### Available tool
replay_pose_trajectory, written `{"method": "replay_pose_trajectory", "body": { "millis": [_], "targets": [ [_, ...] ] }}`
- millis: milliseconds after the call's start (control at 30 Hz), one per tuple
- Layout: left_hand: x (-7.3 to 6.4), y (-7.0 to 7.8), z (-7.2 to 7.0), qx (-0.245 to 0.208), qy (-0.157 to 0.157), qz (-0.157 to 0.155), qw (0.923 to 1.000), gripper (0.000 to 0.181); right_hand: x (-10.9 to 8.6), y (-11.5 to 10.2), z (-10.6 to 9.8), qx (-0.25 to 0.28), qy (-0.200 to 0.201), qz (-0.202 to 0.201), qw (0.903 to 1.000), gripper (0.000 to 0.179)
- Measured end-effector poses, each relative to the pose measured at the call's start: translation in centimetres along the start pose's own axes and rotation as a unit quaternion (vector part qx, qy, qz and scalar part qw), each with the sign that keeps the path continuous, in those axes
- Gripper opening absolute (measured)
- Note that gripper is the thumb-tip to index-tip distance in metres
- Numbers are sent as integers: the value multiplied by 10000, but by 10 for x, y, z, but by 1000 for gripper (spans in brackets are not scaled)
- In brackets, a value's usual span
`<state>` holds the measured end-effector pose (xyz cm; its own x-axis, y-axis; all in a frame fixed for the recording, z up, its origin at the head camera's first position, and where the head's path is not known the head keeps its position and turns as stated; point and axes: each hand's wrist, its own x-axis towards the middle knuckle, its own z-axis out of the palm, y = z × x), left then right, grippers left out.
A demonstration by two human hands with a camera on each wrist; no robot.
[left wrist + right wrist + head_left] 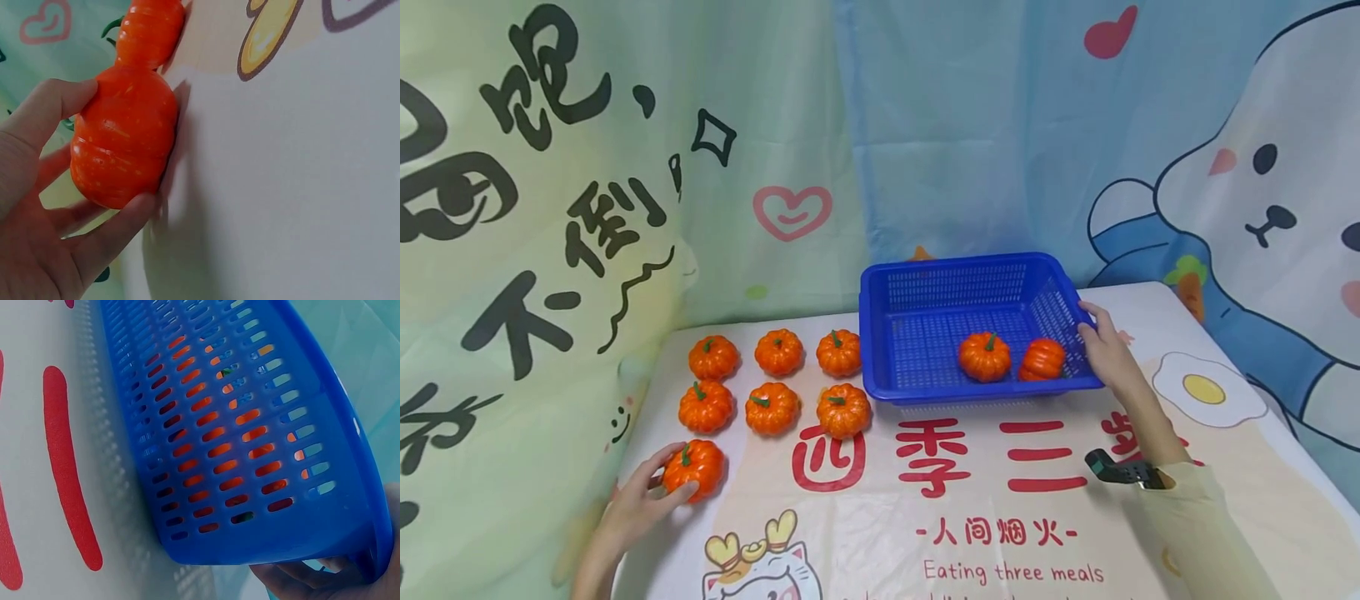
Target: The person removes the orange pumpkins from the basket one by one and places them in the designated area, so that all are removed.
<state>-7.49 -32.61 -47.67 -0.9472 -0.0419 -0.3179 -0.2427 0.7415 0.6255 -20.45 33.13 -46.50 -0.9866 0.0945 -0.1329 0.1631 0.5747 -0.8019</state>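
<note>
At the front left of the table my left hand (638,507) holds a small orange pumpkin (698,473) with a green stem. The left wrist view shows thumb and fingers spread around this pumpkin (125,140), which is right at the tabletop. Another pumpkin (150,31) is beyond it there. My right hand (1108,350) grips the right rim of a blue plastic basket (970,393). Inside the basket, near its right end, one pumpkin (985,357) sits upright and another (1042,360) lies tipped. Orange shows through the slotted basket wall (250,519) in the right wrist view.
Several more pumpkins (772,408) stand in two rows left of the basket, the nearest ones close to its left wall. A printed cloth (1000,517) covers the table. Behind it hangs a patterned curtain (775,108), close to the basket's back rim.
</note>
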Motion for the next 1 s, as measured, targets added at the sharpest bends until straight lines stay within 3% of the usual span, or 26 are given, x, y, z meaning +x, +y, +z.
{"method": "replay_pose_trajectory", "body": {
  "millis": [233, 533, 667, 800, 900, 1000],
  "targets": [
    [-1, -2, 0, 58, 44, -2, 10000, 78, 1, -5, -1, 21, -19, 5, 10000, 58],
    [-5, -4, 2, -165, 301, 692, 9970, 81, -2, -4, -1, 25, -38, 35, 10000, 58],
    [-5, 5, -1, -488, 1013, 700, 9912, 79, -3, -2, -2, -2, 1, 67, 10000, 58],
    [-8, 26, -3, -701, 1998, 396, 9765, 78, -2, -2, -2, -10, 53, 44, 10000, 58],
    [-14, 41, -1, -596, 2279, 520, 9705, 76, -2, -2, -2, -20, 52, 21, 10000, 58],
    [-19, 53, 6, -483, 2266, 993, 9677, 71, -2, -2, -1, -28, 34, 34, 10000, 58]
  ]
}}
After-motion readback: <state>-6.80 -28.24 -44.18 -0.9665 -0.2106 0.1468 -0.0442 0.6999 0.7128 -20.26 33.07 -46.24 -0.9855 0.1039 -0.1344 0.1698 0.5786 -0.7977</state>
